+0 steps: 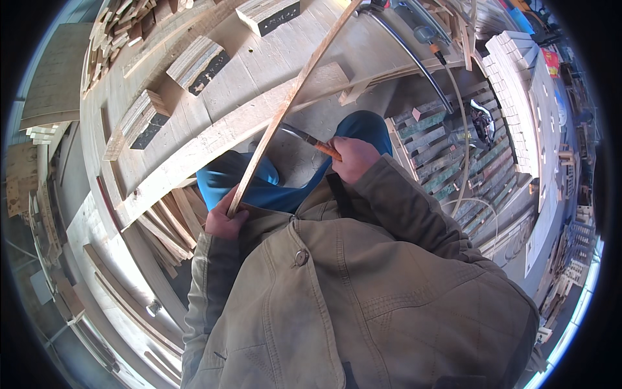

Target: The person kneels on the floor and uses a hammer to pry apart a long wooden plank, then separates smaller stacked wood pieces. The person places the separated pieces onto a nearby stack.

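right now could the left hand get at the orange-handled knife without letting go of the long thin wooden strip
Probably not. The left hand grips the lower end of the long thin wooden strip, while the orange-handled knife sits in the right hand, across the blue-clad knees.

We see open concrete floor (295,162) between the blue knees (249,181), the only clear gap near both hands. The long wooden strip (291,104) runs diagonally across it, and the wide plank (214,139) blocks the far side. Left is crowded by stacked slats (172,230); right is walled off by a block pallet (447,149) and a metal bar (414,58).
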